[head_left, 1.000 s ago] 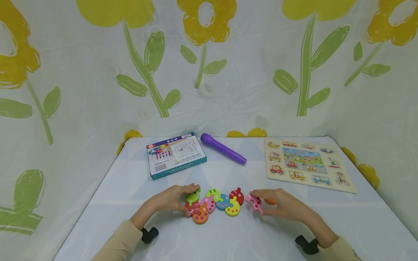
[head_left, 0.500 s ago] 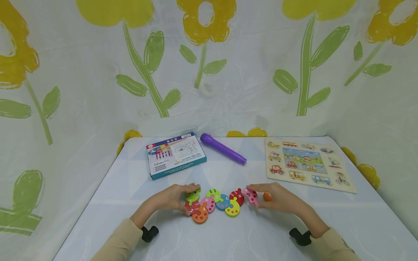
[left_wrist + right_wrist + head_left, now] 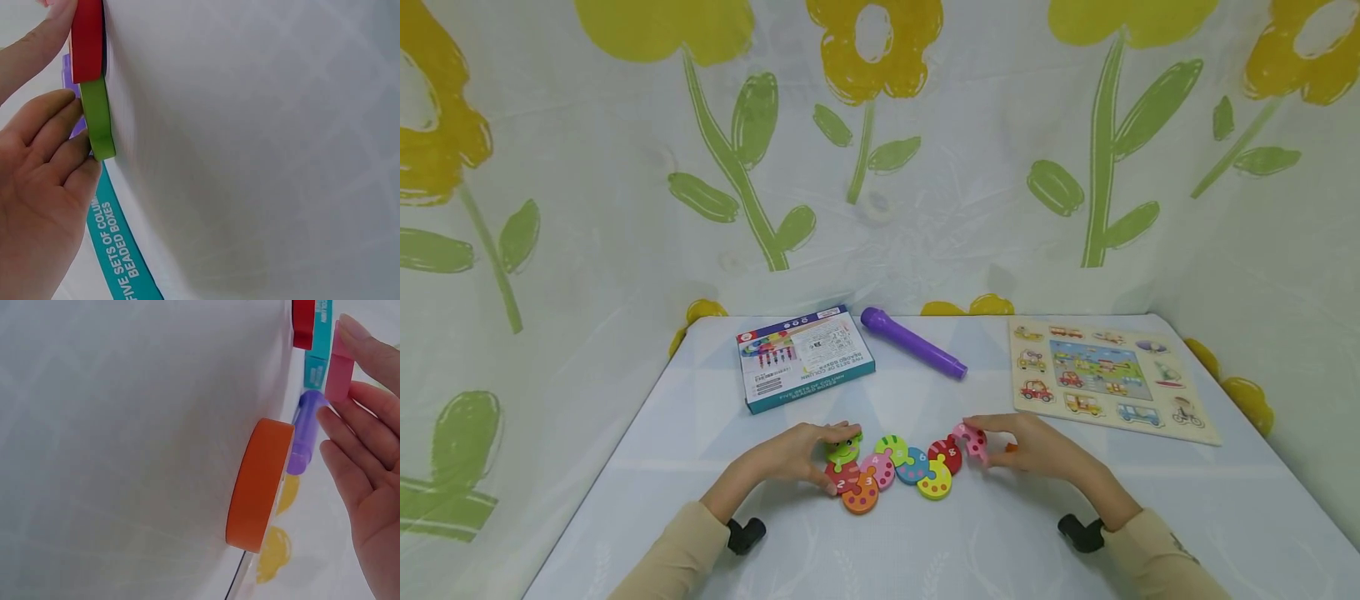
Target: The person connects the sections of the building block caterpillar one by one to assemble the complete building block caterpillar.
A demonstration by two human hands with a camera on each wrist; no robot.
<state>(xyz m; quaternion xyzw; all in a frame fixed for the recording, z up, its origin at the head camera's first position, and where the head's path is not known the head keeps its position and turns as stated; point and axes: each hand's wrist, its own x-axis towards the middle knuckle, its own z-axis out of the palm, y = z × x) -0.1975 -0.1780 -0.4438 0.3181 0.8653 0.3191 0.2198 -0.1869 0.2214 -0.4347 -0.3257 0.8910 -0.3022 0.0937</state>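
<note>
A number caterpillar puzzle (image 3: 914, 464) lies on the table, its colourful rounded pieces interlocked in a wavy row. My left hand (image 3: 797, 457) spans its left end, fingers at the green face piece (image 3: 97, 119) and thumb at the red piece numbered 2 (image 3: 841, 477). Between the thumb and fingers of my right hand (image 3: 1045, 447) is a pink spotted puzzle piece (image 3: 976, 442), tilted and raised off the table in the right wrist view. Its left edge overlaps the red piece numbered 8 (image 3: 946, 456). A loose orange piece (image 3: 259, 487) lies under the right hand, mostly hidden in the head view.
Behind the puzzle lie a flat teal-edged box (image 3: 807, 358) and a purple toy microphone (image 3: 914, 342). A wooden vehicle puzzle board (image 3: 1033, 406) is at the back right. A flower-printed curtain (image 3: 970, 192) encloses the table (image 3: 880, 554).
My right hand has moved left with the pink puzzle piece, bringing it from a gap up against the red piece numbered 8. My left hand has stayed in place.
</note>
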